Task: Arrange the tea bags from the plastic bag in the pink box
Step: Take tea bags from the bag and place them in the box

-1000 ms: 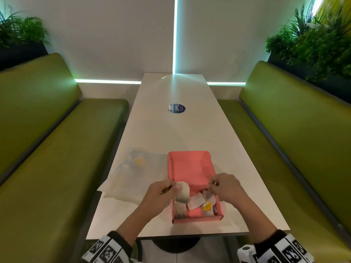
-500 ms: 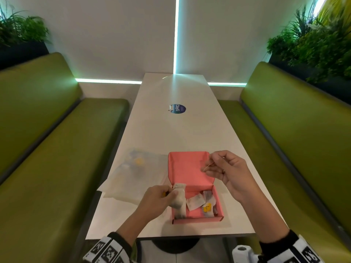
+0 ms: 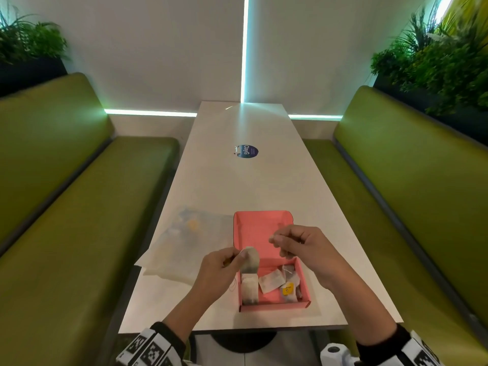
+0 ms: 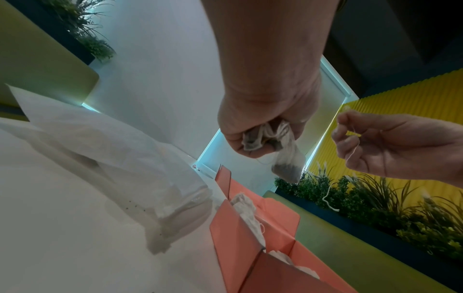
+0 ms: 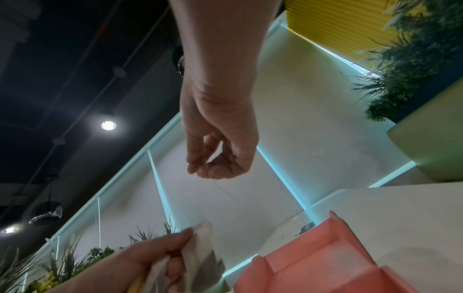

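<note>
Since half a second ago my right hand [image 3: 303,249] has dropped lower over the pink box [image 3: 264,228], while my left hand [image 3: 221,270] has lifted its tea bag [image 3: 250,263] a little. From the left, I see the plastic bag [image 3: 184,247] lying flat on the table [image 3: 237,186] just beside the box, then my left fingers curled around the tea bag above the box's left wall. Further right, my right fingertips pinch a thin white string [image 4: 354,142] above the box, where several tea bags [image 3: 272,282] lie.
</note>
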{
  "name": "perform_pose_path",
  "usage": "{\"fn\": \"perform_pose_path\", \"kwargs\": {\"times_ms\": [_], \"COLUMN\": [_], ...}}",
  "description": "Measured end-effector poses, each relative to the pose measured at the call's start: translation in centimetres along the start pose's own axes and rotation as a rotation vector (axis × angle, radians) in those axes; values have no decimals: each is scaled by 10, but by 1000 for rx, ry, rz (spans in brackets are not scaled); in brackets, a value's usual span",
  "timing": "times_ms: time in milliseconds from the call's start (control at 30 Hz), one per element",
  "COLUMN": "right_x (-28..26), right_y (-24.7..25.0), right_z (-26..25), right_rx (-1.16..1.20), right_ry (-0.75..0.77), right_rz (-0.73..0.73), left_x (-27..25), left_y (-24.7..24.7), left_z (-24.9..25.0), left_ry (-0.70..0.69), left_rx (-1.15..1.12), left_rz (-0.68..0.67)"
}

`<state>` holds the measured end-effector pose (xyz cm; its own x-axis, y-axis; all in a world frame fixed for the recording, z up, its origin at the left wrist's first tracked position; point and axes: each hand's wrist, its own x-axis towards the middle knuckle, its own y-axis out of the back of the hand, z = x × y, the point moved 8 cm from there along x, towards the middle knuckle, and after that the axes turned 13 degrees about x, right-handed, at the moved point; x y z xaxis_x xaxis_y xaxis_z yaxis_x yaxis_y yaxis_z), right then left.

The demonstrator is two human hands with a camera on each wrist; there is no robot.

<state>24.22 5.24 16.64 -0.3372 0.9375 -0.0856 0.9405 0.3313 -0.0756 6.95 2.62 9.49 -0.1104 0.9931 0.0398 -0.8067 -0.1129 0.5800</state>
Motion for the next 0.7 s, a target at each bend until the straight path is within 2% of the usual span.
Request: {"fn": "perform_pose_path", "kwargs": {"times_ms": [167, 333, 500, 600, 700], "right_x": [-1, -1, 0, 2, 6], "right_y": [-2, 2, 1, 5, 31], "right_z": [7, 11, 11, 7, -3], "right_rx": [-103, -104, -140, -138, -145], "right_ry": [-21, -12, 15, 57, 130], "right_rz": [-29, -23, -43, 18, 206], "left_x": [-2, -7, -9, -8, -7], "left_y": [4, 13, 15, 13, 11], "left_z": [7, 19, 24, 22, 18], "left_ry": [-49, -138, -153, -149, -143], "left_rx": [-43, -55, -149, -167, -157], "left_rz": [55, 139, 177, 169, 154]}}
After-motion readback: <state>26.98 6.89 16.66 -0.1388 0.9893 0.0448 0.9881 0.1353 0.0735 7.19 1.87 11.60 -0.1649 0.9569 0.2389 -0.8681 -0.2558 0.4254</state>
